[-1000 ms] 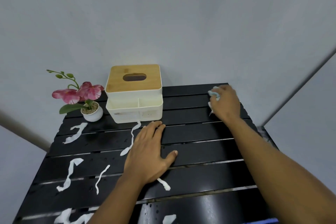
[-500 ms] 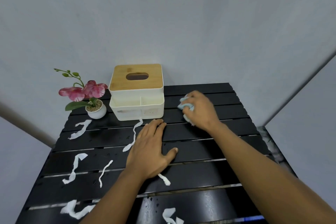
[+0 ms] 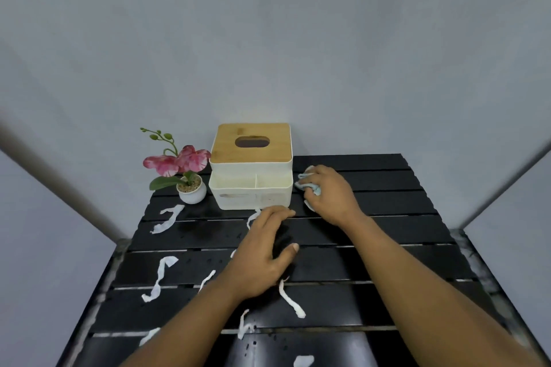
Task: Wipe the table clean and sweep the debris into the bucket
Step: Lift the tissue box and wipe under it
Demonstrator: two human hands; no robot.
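- torn paper strips (image 3: 160,275) litter the left and near slats of the black slatted table (image 3: 402,217), most lying lengthwise near-to-far.
- a potted orchid (image 3: 192,192) and a tissue box (image 3: 252,158) stand side by side at the far edge.
- the left hand (image 3: 262,256) lies flat, fingers straight, holding nothing, with strips just beside it.
- the right hand (image 3: 331,194) grips a bunched pale-blue cloth (image 3: 305,185) just right of the box. the debris lies left of it and nearer, so the wipe probably has to run that way.
- no bucket is in view.
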